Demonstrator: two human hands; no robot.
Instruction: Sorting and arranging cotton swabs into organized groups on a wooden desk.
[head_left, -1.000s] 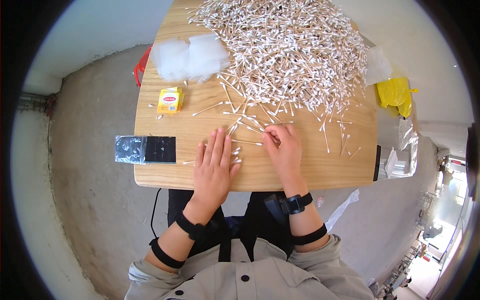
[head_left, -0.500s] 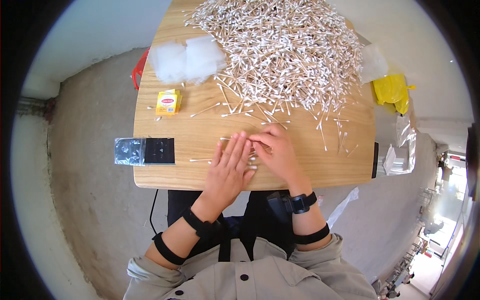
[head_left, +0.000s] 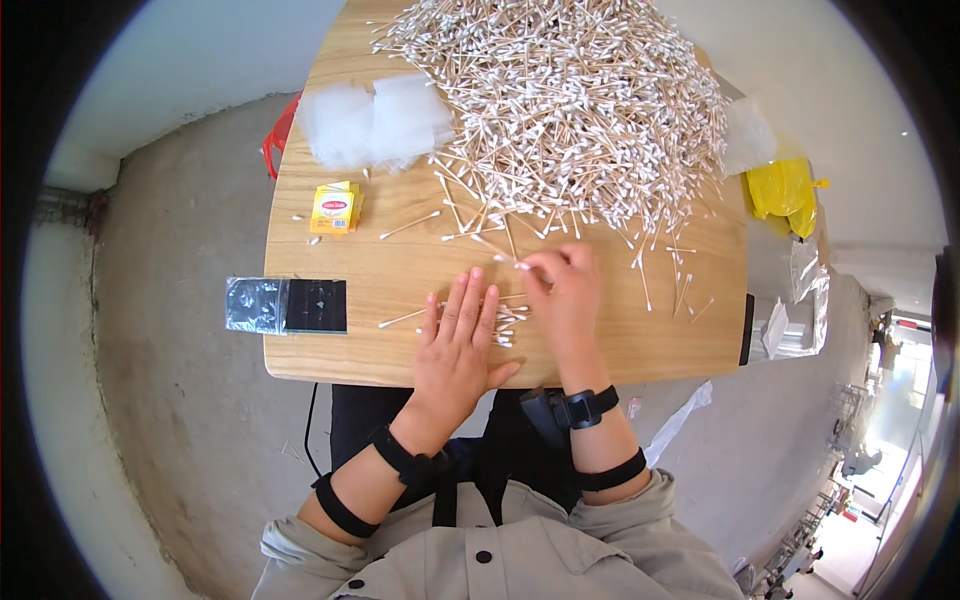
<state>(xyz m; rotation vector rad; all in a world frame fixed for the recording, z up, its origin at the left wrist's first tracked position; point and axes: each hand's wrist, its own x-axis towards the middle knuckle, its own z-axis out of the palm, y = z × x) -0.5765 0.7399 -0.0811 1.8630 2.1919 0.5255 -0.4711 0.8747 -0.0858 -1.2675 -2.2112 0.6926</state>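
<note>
My left hand (head_left: 456, 345) lies flat on the wooden table (head_left: 640, 330), fingers stretched out, partly covering a small bunch of cotton swabs (head_left: 508, 318) with white tips. Just right of and beyond it, my right hand (head_left: 565, 300) pinches at the white tip of a cotton swab (head_left: 490, 246) with thumb and forefinger; whether more than one is pinched is hard to see. Farther off, a large heap of cotton swabs (head_left: 590, 110) covers the far part of the table, with loose ones strewn along its near edge.
Clear plastic bags (head_left: 375, 125) lie at the far left, with small yellow packets (head_left: 336, 208) nearer. A black pad with a clear bag (head_left: 290, 305) overhangs the left edge. Beyond the right edge are a yellow bag (head_left: 782, 190) and crumpled clear plastic (head_left: 803, 265).
My right hand has moved away from my left fingers, to the right and slightly toward the heap. My left hand stays flat, and more of the small swab bunch shows between the hands.
</note>
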